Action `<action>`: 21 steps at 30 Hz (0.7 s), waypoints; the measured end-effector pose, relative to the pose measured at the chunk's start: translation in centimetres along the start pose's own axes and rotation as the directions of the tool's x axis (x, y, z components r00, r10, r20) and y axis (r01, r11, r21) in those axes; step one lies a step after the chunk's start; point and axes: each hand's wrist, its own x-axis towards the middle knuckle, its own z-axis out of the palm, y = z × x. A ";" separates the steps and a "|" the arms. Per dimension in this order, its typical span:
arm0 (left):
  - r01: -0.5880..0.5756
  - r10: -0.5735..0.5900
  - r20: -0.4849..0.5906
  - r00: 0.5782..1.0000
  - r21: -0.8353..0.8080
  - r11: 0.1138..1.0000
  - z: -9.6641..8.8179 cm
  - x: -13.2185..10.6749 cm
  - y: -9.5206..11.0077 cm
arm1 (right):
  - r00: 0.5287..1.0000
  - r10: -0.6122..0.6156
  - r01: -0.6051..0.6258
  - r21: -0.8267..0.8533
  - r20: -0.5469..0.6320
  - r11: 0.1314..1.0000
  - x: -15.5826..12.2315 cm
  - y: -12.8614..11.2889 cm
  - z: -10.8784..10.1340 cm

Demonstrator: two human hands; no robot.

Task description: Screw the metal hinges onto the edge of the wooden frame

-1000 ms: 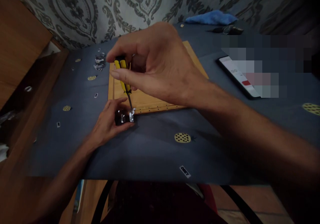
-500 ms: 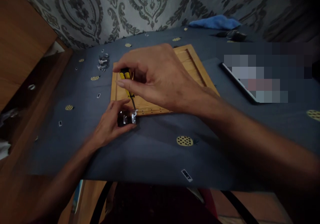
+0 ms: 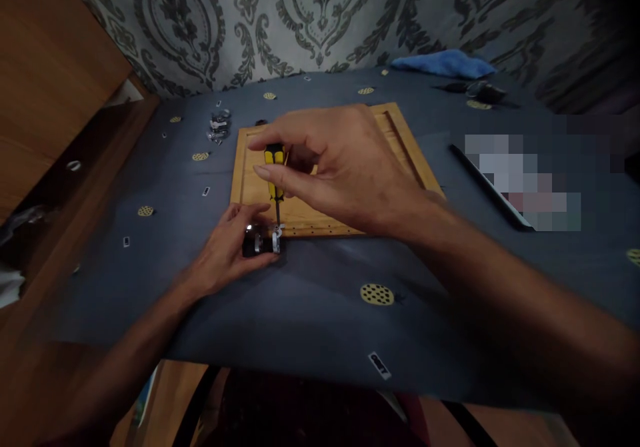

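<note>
A yellow and black screwdriver [image 3: 273, 174] stands nearly upright in my right hand [image 3: 350, 167], its handle pinched between thumb and fingers. Its shaft points down at a shiny metal hinge [image 3: 276, 240] on the near left corner of a framed wooden panel [image 3: 320, 217]. Whether the tip sits in a screw head is too small to tell. My left hand [image 3: 223, 250] holds the hinge from the left, thumb on the near side and fingers on the far side. Small dark holes run along the panel's near edge. My right hand and forearm hide much of the panel.
Several more metal hinges [image 3: 219, 126] lie in a pile beyond the panel's left side. A blue cloth [image 3: 445, 64] and a dark tool [image 3: 480, 92] lie at the back right. A phone-like device [image 3: 493, 187], partly blurred out, rests on the right. A wooden cabinet [image 3: 45, 80] borders the left.
The screwdriver has become more upright over the hinge. Both hands keep their holds, and the whole view has shifted slightly.
</note>
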 end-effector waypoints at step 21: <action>-0.011 0.011 -0.002 1.000 0.019 1.000 0.1 0.0 -0.1 | 0.998 -0.050 0.049 -0.023 -0.027 0.999 -0.2 0.3 1.0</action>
